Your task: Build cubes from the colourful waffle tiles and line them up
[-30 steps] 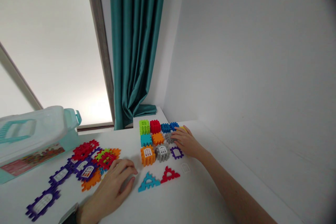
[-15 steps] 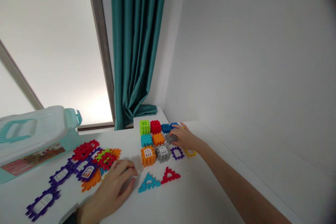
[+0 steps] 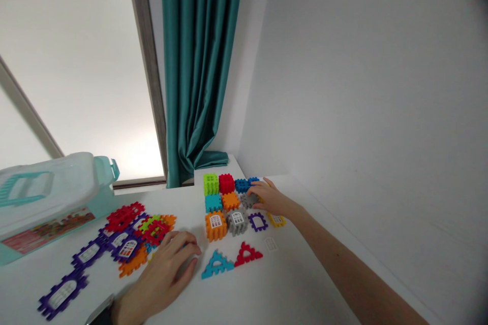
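My right hand (image 3: 275, 200) reaches over the far rows of building tiles, its thumb and fingers closed around the sides of a low stack of grey building tiles (image 3: 247, 201). Part of that stack and a bit of yellow beside it are hidden by the hand. On the table lies my left hand (image 3: 168, 269), fingers loosely bent, thumb apart, holding nothing. It is between a mixed pile of tiles and a blue triangle tile (image 3: 217, 264). A red triangle tile (image 3: 247, 254) touches the blue one.
Sorted stacks include lime (image 3: 211, 184), red (image 3: 226, 183), dark blue (image 3: 241, 186), turquoise (image 3: 213, 203), orange (image 3: 215, 226) and grey with a window (image 3: 237, 222). Purple frame tile (image 3: 258, 222) and yellow tile (image 3: 276, 220) lie nearby. A lidded box (image 3: 57, 198) stands left; wall (image 3: 362, 111) right.
My right hand has shifted very slightly at the grey stack, and more of the yellow tile below it shows. The left hand stays in place.
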### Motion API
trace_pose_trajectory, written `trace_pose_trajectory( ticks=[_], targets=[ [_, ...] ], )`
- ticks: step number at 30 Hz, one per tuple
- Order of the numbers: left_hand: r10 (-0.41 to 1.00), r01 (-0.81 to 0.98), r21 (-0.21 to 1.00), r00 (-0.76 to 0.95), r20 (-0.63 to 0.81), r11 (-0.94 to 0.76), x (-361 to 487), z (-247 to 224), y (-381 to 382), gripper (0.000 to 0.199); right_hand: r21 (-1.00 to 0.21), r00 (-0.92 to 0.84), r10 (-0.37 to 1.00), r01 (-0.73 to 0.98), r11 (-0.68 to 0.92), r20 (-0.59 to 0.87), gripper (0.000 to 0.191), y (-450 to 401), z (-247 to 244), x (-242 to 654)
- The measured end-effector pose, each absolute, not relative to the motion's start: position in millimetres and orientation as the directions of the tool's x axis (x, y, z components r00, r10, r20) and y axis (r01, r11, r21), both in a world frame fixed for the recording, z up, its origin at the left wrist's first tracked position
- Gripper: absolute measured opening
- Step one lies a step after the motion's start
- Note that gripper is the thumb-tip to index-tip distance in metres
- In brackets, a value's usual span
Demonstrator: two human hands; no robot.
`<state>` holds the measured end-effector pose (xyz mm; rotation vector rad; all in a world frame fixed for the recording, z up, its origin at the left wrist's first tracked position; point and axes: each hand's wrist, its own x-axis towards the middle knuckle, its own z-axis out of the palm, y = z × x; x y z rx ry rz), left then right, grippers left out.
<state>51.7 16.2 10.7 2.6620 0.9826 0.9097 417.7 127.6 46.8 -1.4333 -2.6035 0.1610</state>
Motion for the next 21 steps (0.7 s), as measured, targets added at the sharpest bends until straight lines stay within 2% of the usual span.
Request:
trace_pose_trajectory(
  ticks=[21],
  targets=[
    [0.641,0.530,0.362,0.612,0.463,-0.767,50.8,6.4,16.3,0.020,-0.192,-0.513,0.849,0.827,0.529,0.130,0.036,132.4,41.0,411.3]
  ],
)
